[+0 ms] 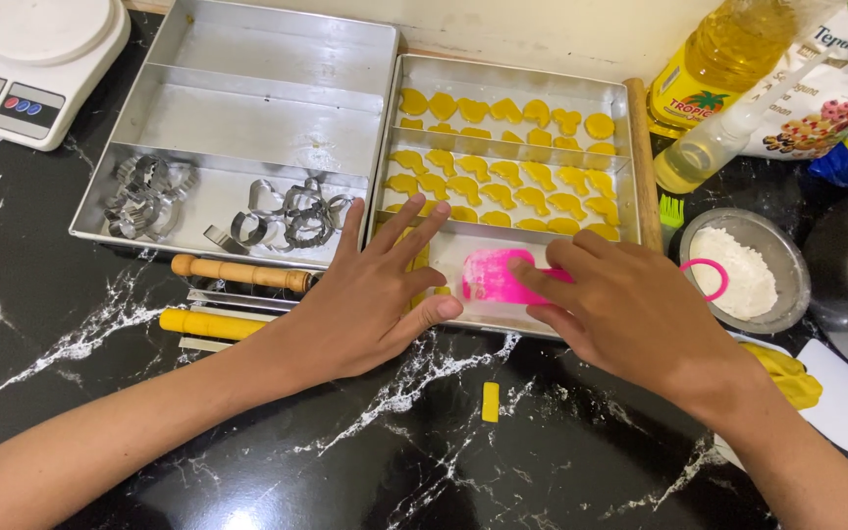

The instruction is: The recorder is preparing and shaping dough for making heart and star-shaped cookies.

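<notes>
Both hands (365, 294) (630, 309) flat — fingers (414, 228) spread

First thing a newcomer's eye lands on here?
Likely the bright pink plastic piece at centre, pressed by the right hand in the near end of the metal tray, with the left hand flat beside it. Next, the rows of yellow dough shapes filling that tray behind the hands. All of it stands out against the black marbled counter.

A: Counter (100, 393) looks like glossy black marble with white veins, right?
B: Yep. Trays (247, 108) are matt brushed metal, rolling pin (242, 273) plain wood, scraper (498, 277) translucent pink plastic.
</notes>
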